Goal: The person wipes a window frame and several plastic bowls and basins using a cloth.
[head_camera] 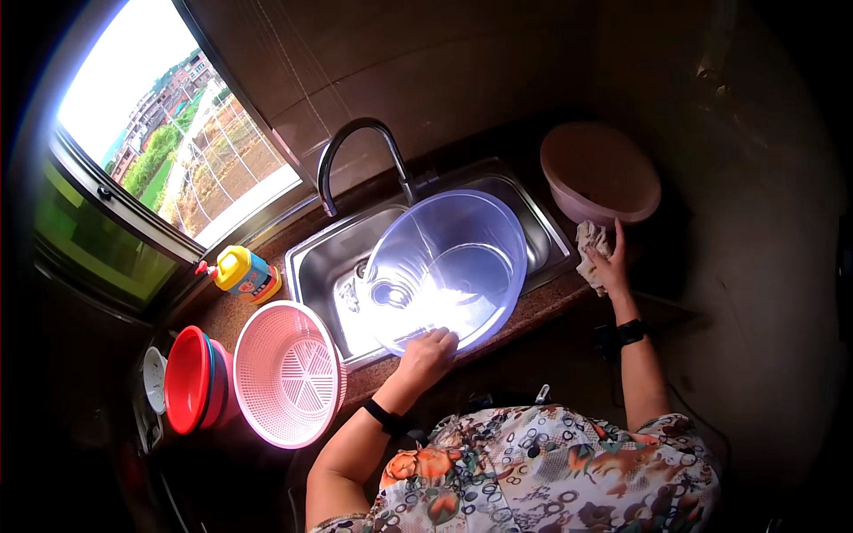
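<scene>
A large translucent bluish plastic basin [466,266] rests tilted over the double stainless-steel sink [320,266], its open side facing up. My left hand [430,356] grips the near rim of that basin, fingers curled over the edge. Off to the right, my right hand [610,263] holds a crumpled pale cloth [589,256] at the counter's edge. One of its fingers reaches up to the rim of a pink plastic basin [600,173], which stands on the dark counter right of the sink.
Left of the sink stand a pink perforated colander [290,373], stacked basins with a red one [186,380] foremost, and a small white strainer [154,380]. A yellow pump bottle [248,274] stands near the window. The chrome faucet [363,123] arches over the sink.
</scene>
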`<state>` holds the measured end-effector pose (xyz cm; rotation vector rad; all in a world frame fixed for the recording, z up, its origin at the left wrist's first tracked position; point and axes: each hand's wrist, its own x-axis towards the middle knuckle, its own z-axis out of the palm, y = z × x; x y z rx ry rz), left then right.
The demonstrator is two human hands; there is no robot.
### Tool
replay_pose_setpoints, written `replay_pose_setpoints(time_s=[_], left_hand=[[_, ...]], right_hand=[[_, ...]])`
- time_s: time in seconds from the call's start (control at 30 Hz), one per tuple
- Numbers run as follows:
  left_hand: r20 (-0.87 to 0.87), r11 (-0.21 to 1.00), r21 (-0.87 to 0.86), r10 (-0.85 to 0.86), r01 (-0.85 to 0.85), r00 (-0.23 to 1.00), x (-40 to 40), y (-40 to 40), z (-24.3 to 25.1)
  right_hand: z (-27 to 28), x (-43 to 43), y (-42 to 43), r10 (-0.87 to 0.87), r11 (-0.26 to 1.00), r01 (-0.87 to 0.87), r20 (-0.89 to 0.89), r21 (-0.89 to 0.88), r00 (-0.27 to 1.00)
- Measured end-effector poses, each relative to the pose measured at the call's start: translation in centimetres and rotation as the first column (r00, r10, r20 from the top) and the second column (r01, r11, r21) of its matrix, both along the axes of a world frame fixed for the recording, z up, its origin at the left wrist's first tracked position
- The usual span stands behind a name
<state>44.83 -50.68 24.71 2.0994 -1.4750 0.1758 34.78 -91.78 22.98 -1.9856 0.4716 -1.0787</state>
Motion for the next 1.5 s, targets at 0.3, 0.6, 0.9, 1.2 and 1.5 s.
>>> replay_pose_setpoints(time_s=[0.3,0.6,0.9,1.2,1.5], left_hand=[[-0.147,0.985,-0.112,0.115,-0.132,0.982,0.4,-1.7,2.1],[-0.02,0.994,0.091,-0.06,0.061,0.998,0.7,-4.8,-0.6],[0.053,0.98,0.196,0.017,-0.027,0.998,0.9,-1.8,-1.9],[0.056,0.946,0.324,0.0,-0.018,0.998,-0.3,-2.4,-0.7],[0.047,0.963,0.264,0.045,-0.055,0.998,-0.7,-2.1,-0.2]], right_hand=[[-0.6,-1.8,2.3,0.247,0.92,-0.195,-0.116,0.339,0.962],[0.4,-2.2,-8.4,-0.259,0.962,0.17,-0.518,-0.213,0.816],[0.9,-2.8,-2.9,-0.271,0.962,0.25,-0.531,-0.113,0.803],[-1.1,-2.2,-2.3,-0.374,0.922,0.292,-0.381,-0.255,0.846],[-0.1,-4.9,-0.3,-0.418,0.906,0.273,-0.595,-0.323,0.686]])
